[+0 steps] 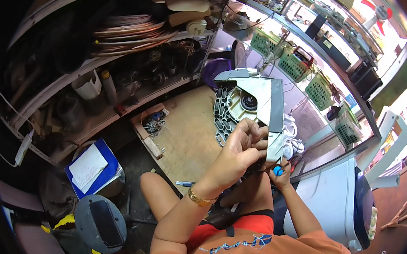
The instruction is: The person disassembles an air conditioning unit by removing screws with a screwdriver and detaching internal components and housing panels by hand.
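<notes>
In front of me stands a tilted white-and-grey appliance housing [274, 105], its inner side showing a round black hub [248, 102] and a grid of grey slots. My left hand [246, 145], with a gold band at the wrist, is closed at the housing's lower edge; its curled fingers partly hide what they grip. Lower and to the right, my right hand [281, 176] is wrapped round a blue-ended tool, probably a screwdriver [277, 171], beneath the housing. The tool's other end is hidden.
A wooden board [189, 123] lies under the work, with a tray of loose screws [155, 123] at its left. A pen-like tool [185, 183] rests near my knee. Left are a phone [106, 223] on a round stool and a blue folder [95, 165]. A white bin [329, 203] stands right.
</notes>
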`<state>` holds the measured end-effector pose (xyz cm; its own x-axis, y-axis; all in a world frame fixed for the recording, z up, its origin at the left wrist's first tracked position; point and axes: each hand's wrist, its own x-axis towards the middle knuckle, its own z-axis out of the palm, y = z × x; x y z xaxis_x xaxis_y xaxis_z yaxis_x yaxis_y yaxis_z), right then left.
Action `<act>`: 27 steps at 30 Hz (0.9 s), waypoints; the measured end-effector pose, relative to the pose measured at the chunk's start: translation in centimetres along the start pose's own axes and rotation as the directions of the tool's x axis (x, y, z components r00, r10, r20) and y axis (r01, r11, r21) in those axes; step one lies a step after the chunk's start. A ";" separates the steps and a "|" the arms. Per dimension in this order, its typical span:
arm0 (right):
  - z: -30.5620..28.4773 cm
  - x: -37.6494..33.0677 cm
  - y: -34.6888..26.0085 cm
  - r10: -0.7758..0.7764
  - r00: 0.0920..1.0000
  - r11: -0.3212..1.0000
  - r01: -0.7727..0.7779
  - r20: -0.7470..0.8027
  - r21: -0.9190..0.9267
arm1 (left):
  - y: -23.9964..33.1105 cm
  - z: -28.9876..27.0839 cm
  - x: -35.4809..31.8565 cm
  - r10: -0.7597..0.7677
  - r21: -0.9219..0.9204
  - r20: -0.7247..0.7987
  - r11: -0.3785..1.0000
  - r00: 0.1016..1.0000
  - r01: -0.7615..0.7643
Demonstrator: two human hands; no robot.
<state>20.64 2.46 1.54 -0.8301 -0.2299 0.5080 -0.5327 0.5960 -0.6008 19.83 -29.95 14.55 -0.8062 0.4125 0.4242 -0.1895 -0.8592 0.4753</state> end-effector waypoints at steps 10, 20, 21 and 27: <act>-1.0 -1.0 2.0 0.173 0.970 0.984 -0.163 -0.169 0.069 | 0.1 -0.1 2.9 -0.099 0.343 -0.004 0.935 0.995 0.094; -1.0 -0.7 2.2 0.251 0.965 0.944 -0.227 -0.076 0.241 | 1.4 -2.7 2.9 0.538 0.886 -0.092 0.429 0.838 -0.178; -1.3 -0.9 2.0 0.296 0.952 0.931 -0.270 -0.075 0.247 | 1.4 -3.7 2.8 0.660 0.968 -0.046 0.216 0.750 -0.130; -2.3 0.0 1.8 0.233 0.968 0.949 -0.206 -0.090 0.240 | -1.2 -7.4 5.6 0.608 0.915 0.029 0.302 0.793 -0.266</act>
<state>20.11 5.31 1.89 -0.9132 -0.0141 0.4073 -0.3736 0.4281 -0.8229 11.37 -28.88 10.67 -0.7384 -0.1867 0.6481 0.6699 -0.0922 0.7367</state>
